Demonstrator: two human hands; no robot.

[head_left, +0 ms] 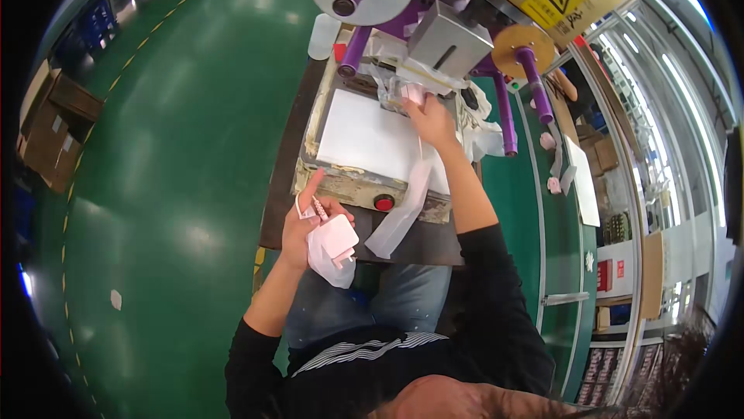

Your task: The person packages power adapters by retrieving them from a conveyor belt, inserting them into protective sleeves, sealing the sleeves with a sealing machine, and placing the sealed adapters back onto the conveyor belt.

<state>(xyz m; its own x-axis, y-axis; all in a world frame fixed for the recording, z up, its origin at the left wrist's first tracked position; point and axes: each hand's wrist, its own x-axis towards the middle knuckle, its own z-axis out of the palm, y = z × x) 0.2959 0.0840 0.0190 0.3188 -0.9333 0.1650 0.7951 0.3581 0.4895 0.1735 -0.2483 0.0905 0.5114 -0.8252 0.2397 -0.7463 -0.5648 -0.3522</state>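
While the left hand (300,233) clasps a pale pink plug charger (339,236), the right hand (432,121), well apart, grips a pale pink block (413,93) near the machine's metal housing (447,41).

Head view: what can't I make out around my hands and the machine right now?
Head view: the right hand covers part of the pale pink plastic piece, hiding its full shape.
Head view: the pale pink square plug adapter and translucent plastic bag hide part of the left hand.
Head view: the top edge cuts off the gold machine housing; its small label text is unreadable.
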